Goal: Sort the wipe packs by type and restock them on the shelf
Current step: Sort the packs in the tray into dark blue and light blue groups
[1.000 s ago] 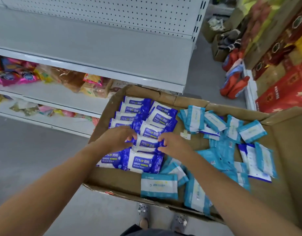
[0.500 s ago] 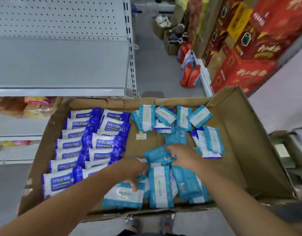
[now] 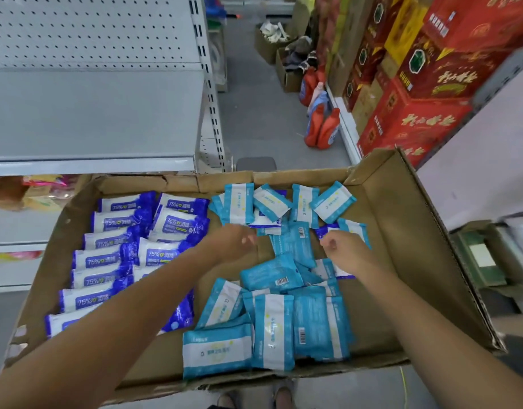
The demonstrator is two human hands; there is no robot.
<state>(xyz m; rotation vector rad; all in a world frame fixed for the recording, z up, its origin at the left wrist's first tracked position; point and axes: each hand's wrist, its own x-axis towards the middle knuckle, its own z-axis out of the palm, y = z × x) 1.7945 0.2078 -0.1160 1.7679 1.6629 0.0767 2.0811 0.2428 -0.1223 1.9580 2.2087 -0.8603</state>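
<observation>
L hand (image 3: 230, 243), R hand (image 3: 347, 250) up from near teal packs (image 3: 272, 326) to ctr frame | L loose-curled, empty; R curled (grip unclear) | teal sort ongoing

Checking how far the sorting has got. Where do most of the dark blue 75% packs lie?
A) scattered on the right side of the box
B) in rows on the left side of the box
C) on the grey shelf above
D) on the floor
B: the dark blue 75% packs lie in overlapping rows along the left side of the cardboard box, and the light blue packs fill the middle and right.
</observation>
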